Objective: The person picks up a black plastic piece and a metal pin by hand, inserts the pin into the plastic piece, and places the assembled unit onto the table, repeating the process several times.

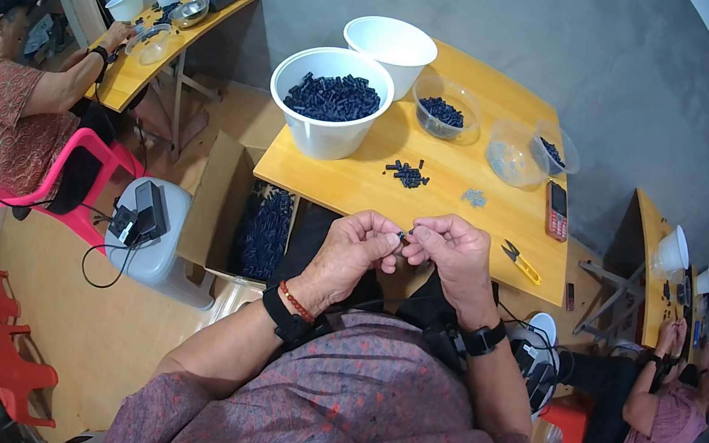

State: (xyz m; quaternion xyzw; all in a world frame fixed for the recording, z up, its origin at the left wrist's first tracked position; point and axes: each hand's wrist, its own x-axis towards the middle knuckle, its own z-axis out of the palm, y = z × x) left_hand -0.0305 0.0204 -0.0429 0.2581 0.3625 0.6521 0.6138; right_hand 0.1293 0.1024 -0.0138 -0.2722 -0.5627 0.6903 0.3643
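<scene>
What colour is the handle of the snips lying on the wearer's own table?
The handle is yellow; it shows best in the head view.

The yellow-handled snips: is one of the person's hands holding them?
No, the yellow-handled snips lie on the wooden table, while the left hand and right hand pinch a small dark piece.

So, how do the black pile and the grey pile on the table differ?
The black pile is dark, while the grey pile is pale. Pieces in the black pile look chunkier; those in the grey pile look tiny. The black pile spreads wider and lies to the left of the grey pile. Both lie loose on the wooden table.
</scene>
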